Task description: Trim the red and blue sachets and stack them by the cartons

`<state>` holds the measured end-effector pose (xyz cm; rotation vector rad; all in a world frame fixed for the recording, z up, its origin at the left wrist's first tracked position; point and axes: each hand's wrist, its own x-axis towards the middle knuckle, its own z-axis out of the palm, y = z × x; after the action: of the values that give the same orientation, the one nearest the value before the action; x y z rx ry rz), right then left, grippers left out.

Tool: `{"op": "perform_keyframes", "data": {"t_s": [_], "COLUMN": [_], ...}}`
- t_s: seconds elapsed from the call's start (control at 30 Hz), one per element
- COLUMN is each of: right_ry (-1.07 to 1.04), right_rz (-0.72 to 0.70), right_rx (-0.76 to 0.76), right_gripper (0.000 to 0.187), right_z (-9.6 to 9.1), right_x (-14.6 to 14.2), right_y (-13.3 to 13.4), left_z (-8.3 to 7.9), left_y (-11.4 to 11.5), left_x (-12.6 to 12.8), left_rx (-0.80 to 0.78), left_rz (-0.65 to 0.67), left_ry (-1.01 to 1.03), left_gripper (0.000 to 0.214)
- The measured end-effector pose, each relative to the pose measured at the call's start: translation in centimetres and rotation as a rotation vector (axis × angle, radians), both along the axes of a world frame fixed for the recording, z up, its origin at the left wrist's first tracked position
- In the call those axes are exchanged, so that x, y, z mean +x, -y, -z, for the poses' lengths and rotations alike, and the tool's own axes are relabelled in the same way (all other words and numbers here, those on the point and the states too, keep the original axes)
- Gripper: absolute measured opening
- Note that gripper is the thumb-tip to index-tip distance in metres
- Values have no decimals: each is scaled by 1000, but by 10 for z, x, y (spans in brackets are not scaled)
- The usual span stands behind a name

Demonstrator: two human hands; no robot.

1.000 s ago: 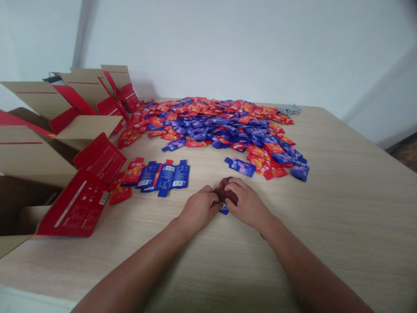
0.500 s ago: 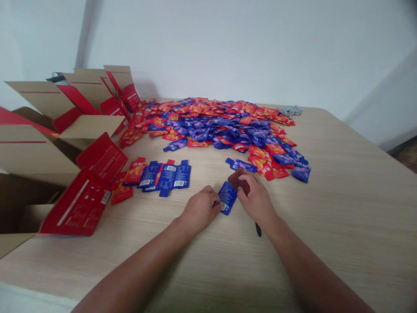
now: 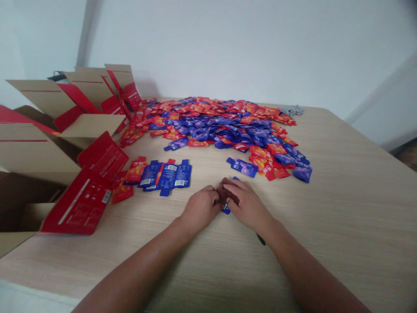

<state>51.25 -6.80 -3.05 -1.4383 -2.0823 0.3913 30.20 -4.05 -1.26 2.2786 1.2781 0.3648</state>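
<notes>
My left hand (image 3: 201, 208) is closed, its fingertips at the left edge of a blue sachet (image 3: 226, 209) lying on the table. My right hand (image 3: 245, 201) has its fingers bent over a reddish-brown, cloth-like piece (image 3: 224, 191) above that sachet. Between them, the hands and this piece cover most of the sachet; only its lower end and a bit of its top show. Just beyond my right hand lies another blue sachet (image 3: 243, 168) with purple fruit on it. To the left, several blue and red sachets (image 3: 167, 177) lie flat in an overlapping row.
A wide heap of red and blue sachets (image 3: 221, 124) spreads across the back of the table (image 3: 345, 208). Open red and brown cartons (image 3: 81, 204) line the left side. Grey cloth (image 3: 291, 111) sits at the far edge. A thin black object (image 3: 261, 239) pokes out by my right wrist.
My right hand has moved left and down with the reddish-brown piece, bringing it over the blue sachet. The left hand stays about where it was.
</notes>
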Motion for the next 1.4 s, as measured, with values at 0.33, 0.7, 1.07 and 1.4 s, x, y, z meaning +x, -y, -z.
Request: {"op": "perform_keyframes", "data": {"t_s": [0.33,0.7,1.07,1.4], "right_ry": [113,15,102,78], "right_rz": [-67,-211,-132,4], "right_rx": [30,-40,-27,22], "right_gripper": [52,52,42,47], "right_z": [2,-10,-7,6], "right_x": [3,4,-4,12], "right_y": [-2,6,-4,-25], "left_z": [0,-2,-8,-5], "left_y": [1,2,3,1], "left_x": [1,0,2,4], "left_rx": [15,9,-16,-33], "left_rz": [-25,-24,-61,-116], "left_ry": [-31,-87,-157,-140], "left_gripper": [9,18,9,23]}}
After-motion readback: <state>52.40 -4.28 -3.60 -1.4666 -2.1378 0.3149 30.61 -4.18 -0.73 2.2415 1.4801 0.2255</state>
